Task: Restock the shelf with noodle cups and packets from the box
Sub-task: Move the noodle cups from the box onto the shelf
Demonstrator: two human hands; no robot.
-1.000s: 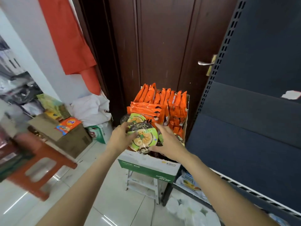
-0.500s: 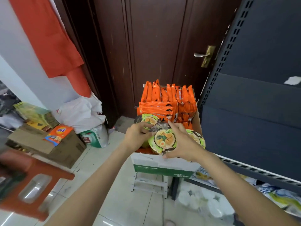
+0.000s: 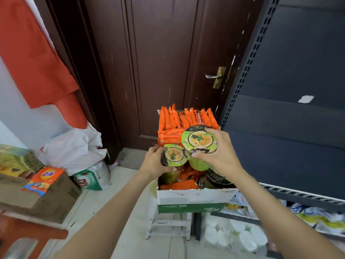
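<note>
Since the frame 0.5 s earlier, both hands have separated: then they met around 1 green-lidded cup, whereas each now carries its own cup above the box. Right hand (image 3: 222,156): fingers spread and curled over the rim of the larger noodle cup (image 3: 199,140), thumb at the near edge of the lid, fingertips at the far edge; the cup is lifted and its lid tilts toward the camera. Left hand (image 3: 154,162): fingers wrapped around the side of the smaller noodle cup (image 3: 174,155), thumb on the near side; this cup sits lower than, and just left of, the right hand's cup, their lids almost touching. Directly below both hands lies the cardboard box (image 3: 192,196), white with a green band, resting on a small white stool (image 3: 169,228). Beyond the hands, orange noodle packets (image 3: 186,118) stand upright in rows in the far half of the box; below the right wrist, 1 dark-lidded cup (image 3: 217,177) remains in the box with loose orange packets beside it. To the right of the right hand rises the dark shelf unit (image 3: 291,128); its lower shelf, under the right forearm, holds pale packaged goods (image 3: 317,217). Behind the box stands a brown door (image 3: 158,62). Left of the left forearm sits another carton (image 3: 50,199).
</note>
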